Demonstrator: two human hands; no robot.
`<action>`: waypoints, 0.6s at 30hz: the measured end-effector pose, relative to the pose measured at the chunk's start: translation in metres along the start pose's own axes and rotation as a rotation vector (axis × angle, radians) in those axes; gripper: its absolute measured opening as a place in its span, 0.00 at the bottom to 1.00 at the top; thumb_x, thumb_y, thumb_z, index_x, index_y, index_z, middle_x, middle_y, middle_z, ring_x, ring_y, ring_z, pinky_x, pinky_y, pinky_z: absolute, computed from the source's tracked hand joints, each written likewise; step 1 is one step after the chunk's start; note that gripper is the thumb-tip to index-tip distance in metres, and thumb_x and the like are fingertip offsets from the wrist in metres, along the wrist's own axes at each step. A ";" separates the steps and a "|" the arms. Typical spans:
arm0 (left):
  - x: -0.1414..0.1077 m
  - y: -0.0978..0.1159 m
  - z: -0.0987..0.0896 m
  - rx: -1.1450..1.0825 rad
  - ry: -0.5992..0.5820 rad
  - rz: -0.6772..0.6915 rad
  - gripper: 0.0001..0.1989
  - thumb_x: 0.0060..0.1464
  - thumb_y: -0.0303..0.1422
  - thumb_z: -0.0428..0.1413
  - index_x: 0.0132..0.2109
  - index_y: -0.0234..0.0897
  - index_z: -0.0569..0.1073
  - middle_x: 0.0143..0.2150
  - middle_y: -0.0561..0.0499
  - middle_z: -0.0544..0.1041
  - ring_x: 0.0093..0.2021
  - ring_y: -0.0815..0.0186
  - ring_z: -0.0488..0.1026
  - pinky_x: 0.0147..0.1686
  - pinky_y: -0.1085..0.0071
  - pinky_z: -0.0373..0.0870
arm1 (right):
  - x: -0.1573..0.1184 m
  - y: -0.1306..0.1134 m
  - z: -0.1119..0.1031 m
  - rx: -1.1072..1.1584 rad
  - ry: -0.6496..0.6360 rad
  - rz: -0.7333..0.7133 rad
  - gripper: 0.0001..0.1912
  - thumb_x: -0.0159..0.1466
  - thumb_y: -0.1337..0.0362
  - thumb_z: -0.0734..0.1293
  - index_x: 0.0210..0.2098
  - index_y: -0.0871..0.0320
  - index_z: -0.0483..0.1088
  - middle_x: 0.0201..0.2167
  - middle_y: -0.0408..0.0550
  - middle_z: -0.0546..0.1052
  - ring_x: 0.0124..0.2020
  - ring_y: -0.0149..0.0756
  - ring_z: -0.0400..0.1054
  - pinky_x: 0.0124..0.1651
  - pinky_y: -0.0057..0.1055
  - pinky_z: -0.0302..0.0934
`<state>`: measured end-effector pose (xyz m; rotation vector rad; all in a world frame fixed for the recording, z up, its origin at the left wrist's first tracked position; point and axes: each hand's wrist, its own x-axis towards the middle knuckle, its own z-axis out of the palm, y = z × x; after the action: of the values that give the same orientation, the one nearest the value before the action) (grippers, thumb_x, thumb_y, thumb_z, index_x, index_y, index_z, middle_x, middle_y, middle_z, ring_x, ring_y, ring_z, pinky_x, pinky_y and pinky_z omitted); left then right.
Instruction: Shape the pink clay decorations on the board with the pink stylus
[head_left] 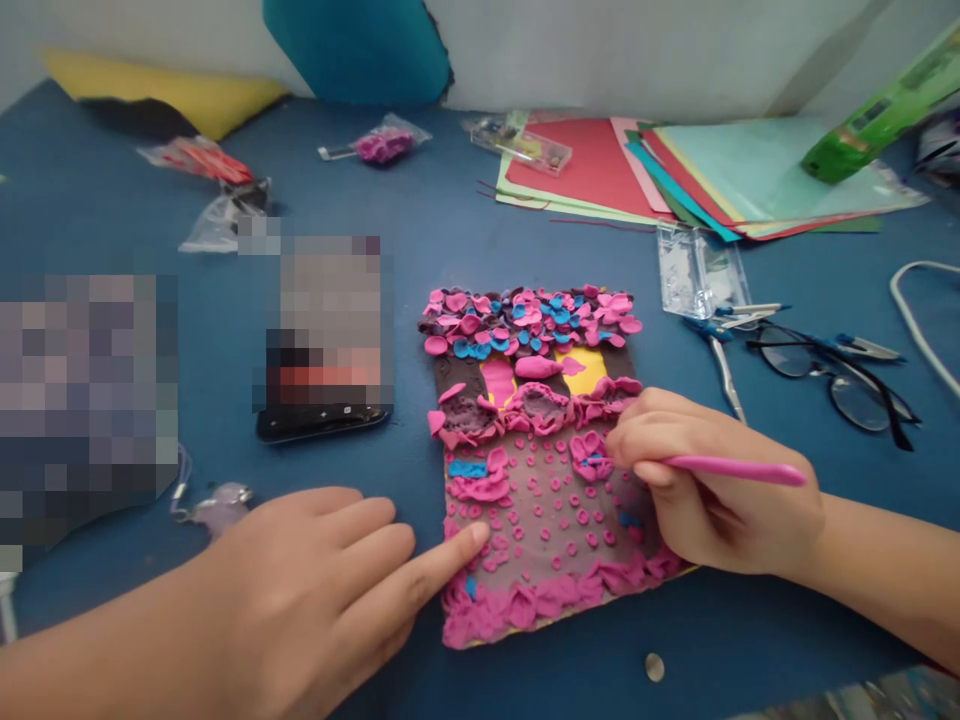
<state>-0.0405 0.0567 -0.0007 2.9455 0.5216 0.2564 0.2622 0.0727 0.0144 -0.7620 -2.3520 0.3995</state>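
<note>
A clay-covered board (536, 480) lies on the blue table in front of me. Pink, blue and dark petals crowd its top, and small pink rings dot its purplish lower half. Between the fingers of my right hand (712, 490) is a pink modelling tool (742, 469), its tip at a pink clay flower (590, 456) near the board's right side; the hand covers part of that edge. My left hand (307, 590) rests palm down, holding nothing, with its index finger stretched onto the board's left edge.
A phone (322, 425), partly blurred out, lies left of the board. Eyeglasses (859, 390), compasses (720, 350) and a clear plastic case (701, 270) are to the right. Coloured paper sheets (577, 165) and a green bottle-like object (836, 152) sit behind. A coin-like disc (655, 667) lies near the front.
</note>
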 end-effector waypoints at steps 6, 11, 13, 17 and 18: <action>0.001 -0.001 -0.001 -0.012 0.001 0.016 0.20 0.70 0.25 0.40 0.65 0.30 0.62 0.29 0.54 0.73 0.26 0.65 0.66 0.26 0.65 0.60 | -0.001 -0.003 0.004 -0.016 -0.007 0.008 0.11 0.72 0.71 0.55 0.37 0.58 0.65 0.26 0.47 0.72 0.29 0.32 0.65 0.35 0.30 0.68; 0.001 0.001 -0.003 0.003 -0.023 -0.004 0.20 0.71 0.24 0.36 0.64 0.30 0.62 0.28 0.54 0.72 0.26 0.64 0.65 0.27 0.64 0.60 | -0.002 -0.002 0.006 -0.037 -0.004 -0.001 0.11 0.72 0.72 0.55 0.37 0.60 0.66 0.26 0.48 0.72 0.29 0.32 0.65 0.35 0.30 0.66; 0.002 0.002 -0.004 0.004 -0.026 -0.010 0.20 0.72 0.24 0.35 0.63 0.30 0.62 0.28 0.55 0.72 0.26 0.65 0.65 0.27 0.64 0.60 | -0.002 -0.002 0.005 -0.018 0.001 -0.008 0.10 0.71 0.72 0.55 0.37 0.59 0.66 0.26 0.48 0.71 0.29 0.32 0.65 0.35 0.30 0.67; 0.003 0.001 -0.005 0.012 -0.032 -0.008 0.20 0.72 0.24 0.33 0.62 0.30 0.62 0.29 0.54 0.73 0.26 0.65 0.66 0.26 0.64 0.60 | -0.002 0.000 0.002 -0.013 0.019 -0.013 0.09 0.71 0.71 0.56 0.37 0.58 0.65 0.24 0.47 0.71 0.28 0.32 0.66 0.34 0.29 0.68; 0.003 0.001 -0.005 0.016 -0.030 -0.005 0.19 0.72 0.25 0.34 0.62 0.30 0.62 0.29 0.54 0.73 0.26 0.65 0.66 0.26 0.64 0.61 | -0.002 0.001 0.001 -0.020 0.031 -0.012 0.09 0.71 0.70 0.56 0.37 0.59 0.65 0.24 0.47 0.72 0.28 0.32 0.66 0.33 0.29 0.68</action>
<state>-0.0385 0.0572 0.0048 2.9578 0.5299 0.2077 0.2630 0.0716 0.0120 -0.7579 -2.3336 0.3568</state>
